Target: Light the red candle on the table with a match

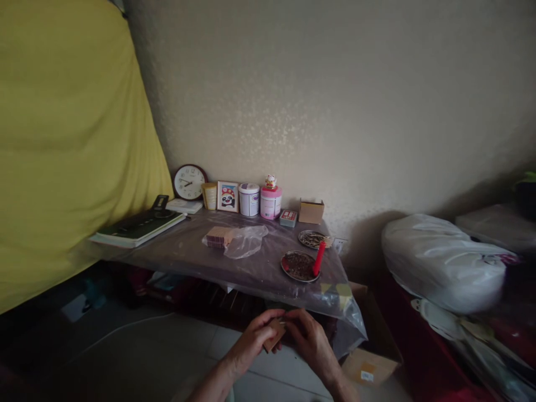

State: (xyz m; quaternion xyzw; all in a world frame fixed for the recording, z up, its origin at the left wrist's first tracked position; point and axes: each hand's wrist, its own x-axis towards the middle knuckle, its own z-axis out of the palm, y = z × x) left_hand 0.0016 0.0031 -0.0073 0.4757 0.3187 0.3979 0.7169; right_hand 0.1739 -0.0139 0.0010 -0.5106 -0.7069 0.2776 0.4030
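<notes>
Low in the frame, just right of centre, both hands meet over a small flat brown cardboard piece. The left hand pinches it from the left, thumb on top and fingers curled beneath; the right hand closes on its upper right edge with fingertips — neither hand is spread. The piece sits between the two hands, tilted, its long axis running from lower left to upper right, and both hands touch it, so neither is nearer.

Above the hands, in the middle of the frame, stands a low table draped in clear plastic sheeting. Nearest the hands on it is a round metal dish of dark bits with a red candle leaning at its right rim — a second metal dish lies just behind. Toward centre left a crumpled clear plastic bag holds a stack of brown cards. A round wall clock leans against the wall at the table's back.
</notes>
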